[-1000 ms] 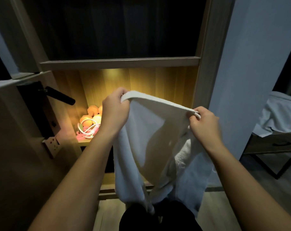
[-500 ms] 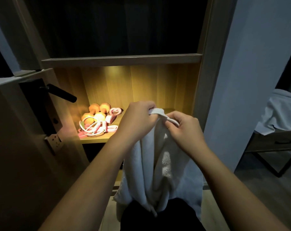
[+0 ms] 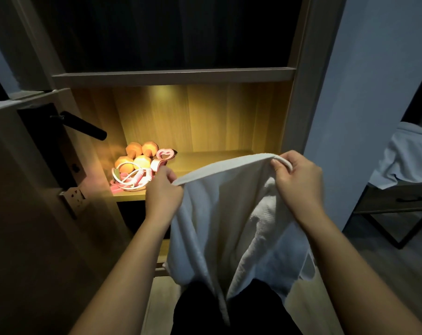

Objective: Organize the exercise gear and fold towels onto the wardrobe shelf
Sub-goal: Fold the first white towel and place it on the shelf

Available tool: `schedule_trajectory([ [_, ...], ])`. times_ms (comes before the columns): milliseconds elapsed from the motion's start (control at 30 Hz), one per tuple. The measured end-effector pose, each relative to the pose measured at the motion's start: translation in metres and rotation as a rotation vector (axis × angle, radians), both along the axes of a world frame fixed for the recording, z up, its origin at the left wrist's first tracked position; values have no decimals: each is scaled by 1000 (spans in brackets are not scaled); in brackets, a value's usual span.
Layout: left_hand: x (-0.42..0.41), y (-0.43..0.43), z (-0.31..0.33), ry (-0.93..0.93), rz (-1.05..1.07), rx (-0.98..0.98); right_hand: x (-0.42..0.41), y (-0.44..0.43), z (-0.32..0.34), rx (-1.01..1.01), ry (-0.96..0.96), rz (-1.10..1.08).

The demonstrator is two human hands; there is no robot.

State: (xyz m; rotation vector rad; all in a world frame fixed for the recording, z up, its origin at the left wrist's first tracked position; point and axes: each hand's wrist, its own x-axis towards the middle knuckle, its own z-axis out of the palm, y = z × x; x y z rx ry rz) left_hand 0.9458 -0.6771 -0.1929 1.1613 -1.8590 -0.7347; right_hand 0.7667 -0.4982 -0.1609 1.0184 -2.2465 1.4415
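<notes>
A white towel (image 3: 229,213) hangs in front of me, stretched by its top edge between both hands. My left hand (image 3: 163,189) pinches the towel's left corner. My right hand (image 3: 297,180) grips the right corner, a little higher. Behind the hands is the lit wardrobe shelf (image 3: 205,158). At the shelf's left end lie orange dumbbells (image 3: 135,157), a pink and white jump rope (image 3: 130,180) and a pink heart-shaped grip (image 3: 165,154), bunched together.
An open door (image 3: 36,213) with a black lever handle (image 3: 84,125) stands close on the left. A wall (image 3: 362,117) borders the wardrobe on the right. Beyond it a dark-framed table (image 3: 393,201) carries another pale cloth (image 3: 410,158).
Half a second ago my hands were together at the towel's top. They have now drawn apart, spreading the top edge wide again, the right hand higher than the left.
</notes>
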Motion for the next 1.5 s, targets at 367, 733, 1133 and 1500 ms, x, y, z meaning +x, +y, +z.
schedule_trajectory([
  [367,-20,0,69,-85,-282,-310,-1,-12,-6,116,-121,251],
  [733,-19,10,66,-237,-152,-366,31,-10,-6,116,-69,384],
  [1133,-15,23,69,-277,-513,-294,38,-17,0,222,-66,485],
  [1500,-11,10,41,-393,-236,-467,6,-20,4,154,7,97],
])
